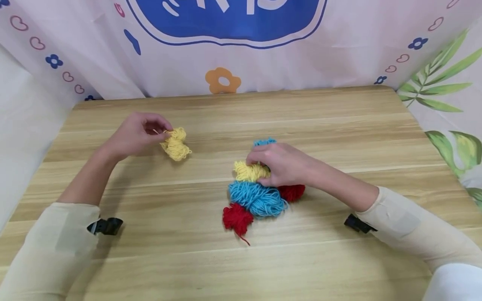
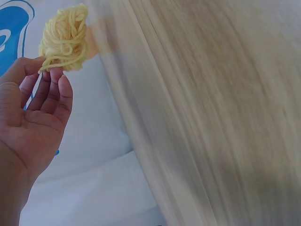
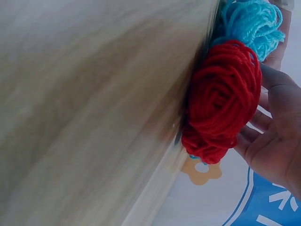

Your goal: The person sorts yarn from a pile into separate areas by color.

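At the left of the head view, my left hand (image 1: 137,136) pinches a small yellow yarn bundle (image 1: 176,144) by its edge. The left wrist view shows this yellow yarn bundle (image 2: 65,37) at the thumb and fingertips, its loose loops hanging out. Near the table's middle, my right hand (image 1: 284,163) holds a second yellow yarn bundle (image 1: 244,171) between thumb and fingers. A large blue yarn bundle (image 1: 257,198) lies just in front of it. Beside that hand, the right wrist view has a red yarn ball (image 3: 223,89) and blue yarn (image 3: 251,26); the held yellow yarn is hidden there.
A red yarn bundle (image 1: 237,219) with a loose tail lies in front of the blue one. More red yarn (image 1: 293,193) shows under the right wrist, and blue yarn (image 1: 265,142) behind the right hand. A printed cloth (image 1: 180,67) hangs along the wooden table's (image 1: 320,113) back edge.
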Action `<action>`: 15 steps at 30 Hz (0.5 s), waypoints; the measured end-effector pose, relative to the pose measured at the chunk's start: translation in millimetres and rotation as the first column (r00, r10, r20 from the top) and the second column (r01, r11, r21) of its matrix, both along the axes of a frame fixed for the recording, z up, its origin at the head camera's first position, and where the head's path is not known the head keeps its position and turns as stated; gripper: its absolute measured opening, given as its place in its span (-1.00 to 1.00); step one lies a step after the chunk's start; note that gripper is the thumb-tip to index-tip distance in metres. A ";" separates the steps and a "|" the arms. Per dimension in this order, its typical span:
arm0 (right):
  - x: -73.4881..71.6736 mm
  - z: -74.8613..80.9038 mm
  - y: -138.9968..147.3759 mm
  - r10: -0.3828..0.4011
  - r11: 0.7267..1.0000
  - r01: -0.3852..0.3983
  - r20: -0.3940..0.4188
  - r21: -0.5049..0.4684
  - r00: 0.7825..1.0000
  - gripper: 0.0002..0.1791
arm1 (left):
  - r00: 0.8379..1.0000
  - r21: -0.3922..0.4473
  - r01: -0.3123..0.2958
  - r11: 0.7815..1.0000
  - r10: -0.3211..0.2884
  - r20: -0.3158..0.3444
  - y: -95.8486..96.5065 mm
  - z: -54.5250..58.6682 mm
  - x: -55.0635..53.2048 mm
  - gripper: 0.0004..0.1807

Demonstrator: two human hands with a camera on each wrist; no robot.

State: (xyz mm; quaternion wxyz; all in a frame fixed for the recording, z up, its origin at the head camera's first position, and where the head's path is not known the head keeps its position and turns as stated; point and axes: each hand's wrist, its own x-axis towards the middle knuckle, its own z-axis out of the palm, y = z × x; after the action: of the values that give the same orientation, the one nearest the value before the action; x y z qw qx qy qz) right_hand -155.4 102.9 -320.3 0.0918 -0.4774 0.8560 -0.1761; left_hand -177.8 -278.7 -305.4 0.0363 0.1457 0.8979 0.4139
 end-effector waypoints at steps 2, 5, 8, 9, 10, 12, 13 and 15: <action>-0.4 -0.1 -0.8 -0.002 1.000 0.002 0.018 -0.012 1.000 -0.71 | 1.000 0.009 -0.004 1.000 0.004 0.003 -2.8 0.1 -0.2 -0.91; -1.4 -0.7 -1.9 -0.011 1.000 0.012 0.057 -0.024 0.998 -0.72 | 1.000 0.006 -0.016 1.000 0.016 0.005 -7.0 0.6 -0.2 -0.91; -2.9 -1.3 -2.0 -0.028 0.999 0.032 0.098 -0.042 0.995 -0.72 | 0.999 -0.017 -0.034 0.999 0.034 -0.003 -11.0 1.0 0.1 -0.90; -3.2 -1.3 -1.9 -0.032 0.998 0.038 0.111 -0.053 0.993 -0.72 | 0.999 -0.023 -0.040 0.999 0.040 -0.005 -12.2 1.1 0.3 -0.91; -3.5 -1.1 -1.7 -0.036 0.997 0.044 0.123 -0.066 0.992 -0.72 | 0.999 -0.028 -0.046 0.999 0.046 -0.008 -13.4 1.1 0.4 -0.91; -3.9 -0.6 -1.5 -0.040 0.994 0.053 0.143 -0.092 0.989 -0.72 | 0.998 -0.026 -0.055 0.998 0.055 -0.009 -16.6 0.2 -0.5 -0.91; -4.0 -0.1 -1.4 -0.040 0.993 0.057 0.151 -0.106 0.988 -0.72 | 0.998 -0.023 -0.060 0.998 0.060 -0.008 -18.3 -0.3 -0.9 -0.91; -4.6 0.5 -1.6 -0.042 0.990 0.064 0.163 -0.129 0.986 -0.73 | 0.998 -0.015 -0.068 0.998 0.068 -0.001 -21.8 -1.6 -1.7 -0.91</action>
State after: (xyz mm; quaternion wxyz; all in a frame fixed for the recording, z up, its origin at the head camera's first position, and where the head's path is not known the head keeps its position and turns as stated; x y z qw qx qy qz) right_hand -160.0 101.3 -319.8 0.1232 -0.4437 0.8445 -0.2734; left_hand -179.4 -300.5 -307.0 0.0230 0.1150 0.9054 0.4081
